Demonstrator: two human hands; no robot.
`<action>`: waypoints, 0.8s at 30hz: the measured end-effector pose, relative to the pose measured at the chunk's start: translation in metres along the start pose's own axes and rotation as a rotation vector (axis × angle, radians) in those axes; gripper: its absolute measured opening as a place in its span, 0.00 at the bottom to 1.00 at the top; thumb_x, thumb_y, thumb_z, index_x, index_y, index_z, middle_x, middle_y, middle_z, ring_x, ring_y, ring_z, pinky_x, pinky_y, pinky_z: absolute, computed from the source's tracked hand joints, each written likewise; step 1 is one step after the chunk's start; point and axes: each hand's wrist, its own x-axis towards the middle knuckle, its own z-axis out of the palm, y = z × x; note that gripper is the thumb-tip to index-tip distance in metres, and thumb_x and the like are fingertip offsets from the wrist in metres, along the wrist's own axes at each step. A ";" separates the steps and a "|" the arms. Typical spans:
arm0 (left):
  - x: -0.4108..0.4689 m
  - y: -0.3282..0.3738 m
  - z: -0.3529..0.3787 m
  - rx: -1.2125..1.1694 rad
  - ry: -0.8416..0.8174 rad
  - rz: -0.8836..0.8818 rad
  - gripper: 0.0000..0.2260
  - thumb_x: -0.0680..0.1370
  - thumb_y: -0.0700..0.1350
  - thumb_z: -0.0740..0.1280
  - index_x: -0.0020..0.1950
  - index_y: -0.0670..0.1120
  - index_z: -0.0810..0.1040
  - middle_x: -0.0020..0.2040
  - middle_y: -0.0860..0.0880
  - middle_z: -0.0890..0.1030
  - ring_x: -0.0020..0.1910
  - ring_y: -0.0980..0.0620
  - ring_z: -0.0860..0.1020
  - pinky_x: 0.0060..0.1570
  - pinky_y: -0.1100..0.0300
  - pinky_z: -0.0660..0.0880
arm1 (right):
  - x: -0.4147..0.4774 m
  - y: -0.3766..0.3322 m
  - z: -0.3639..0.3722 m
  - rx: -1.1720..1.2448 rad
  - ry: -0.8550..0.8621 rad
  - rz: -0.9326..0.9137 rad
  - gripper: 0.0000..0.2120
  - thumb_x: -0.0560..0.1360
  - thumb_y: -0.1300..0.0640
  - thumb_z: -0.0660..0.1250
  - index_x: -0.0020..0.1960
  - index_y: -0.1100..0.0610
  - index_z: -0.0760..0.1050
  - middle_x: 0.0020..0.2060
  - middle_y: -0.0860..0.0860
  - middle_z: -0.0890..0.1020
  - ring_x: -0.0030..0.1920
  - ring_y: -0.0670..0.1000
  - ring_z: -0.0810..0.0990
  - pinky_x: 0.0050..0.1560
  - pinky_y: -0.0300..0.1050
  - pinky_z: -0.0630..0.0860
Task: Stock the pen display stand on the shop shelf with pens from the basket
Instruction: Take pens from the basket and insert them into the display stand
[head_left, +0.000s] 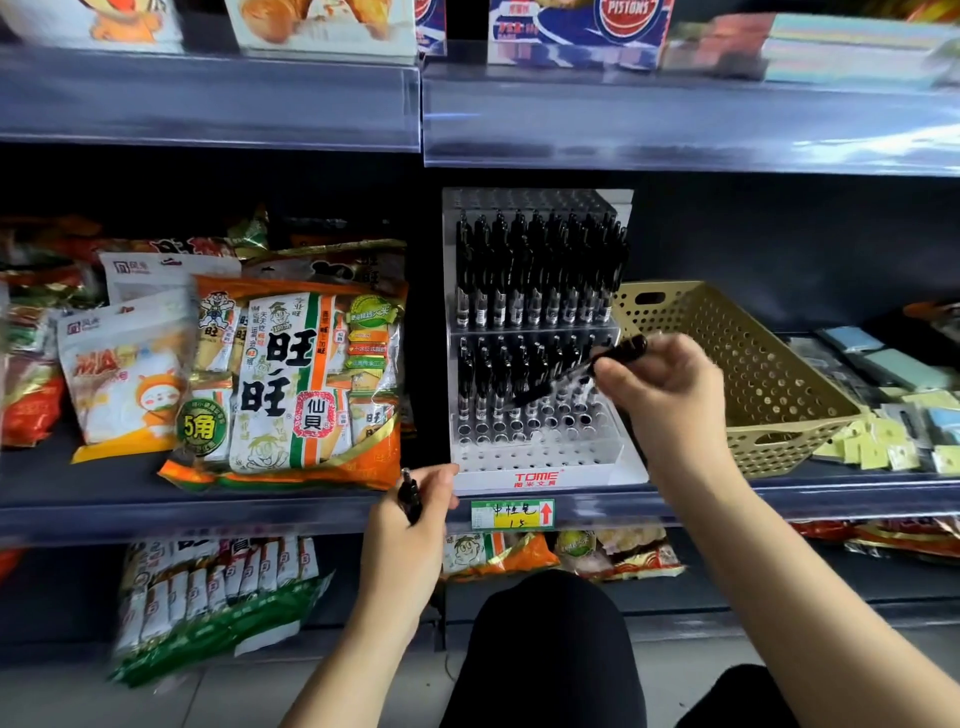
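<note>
- The right hand (660, 384) pinches a tilted pen (571, 371) near its top end. The fingers of this grip are curled round it. The pen's tip hangs low over the front rows of the pen display stand (535, 460).
- This pen leans a lot. If it goes down like that, the tip may miss an empty hole and slide away. It may also knock the pens standing just behind it.
- The left hand (415, 519) is at the stand's front left corner. Its grip is closed round a second pen (410, 493), which pokes up out of the fingers.
- That hand is over the shelf edge (208, 512). If the grip goes loose, the pen may drop to the floor.
- The basket (769, 441) sits just right of the stand. No pens show inside it. The right arm could bump it.
</note>
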 end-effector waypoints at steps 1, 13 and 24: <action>0.001 0.000 -0.001 0.000 0.014 0.000 0.07 0.78 0.50 0.63 0.46 0.58 0.80 0.34 0.56 0.79 0.28 0.58 0.70 0.34 0.58 0.67 | 0.006 -0.003 0.000 -0.171 0.016 -0.119 0.09 0.71 0.65 0.71 0.46 0.57 0.73 0.40 0.49 0.83 0.40 0.42 0.82 0.45 0.34 0.78; 0.001 0.000 -0.009 0.012 0.009 -0.027 0.07 0.78 0.50 0.63 0.44 0.53 0.81 0.35 0.54 0.78 0.32 0.57 0.72 0.38 0.60 0.68 | 0.040 0.012 0.019 -0.770 -0.082 -0.441 0.09 0.73 0.61 0.70 0.52 0.61 0.78 0.39 0.50 0.80 0.40 0.49 0.78 0.43 0.41 0.75; 0.004 0.001 -0.012 0.028 0.016 -0.029 0.09 0.78 0.51 0.62 0.43 0.56 0.81 0.35 0.55 0.78 0.33 0.57 0.73 0.39 0.60 0.69 | 0.042 0.039 0.030 -1.045 -0.144 -0.271 0.09 0.75 0.54 0.68 0.42 0.60 0.79 0.34 0.55 0.81 0.35 0.56 0.80 0.38 0.47 0.78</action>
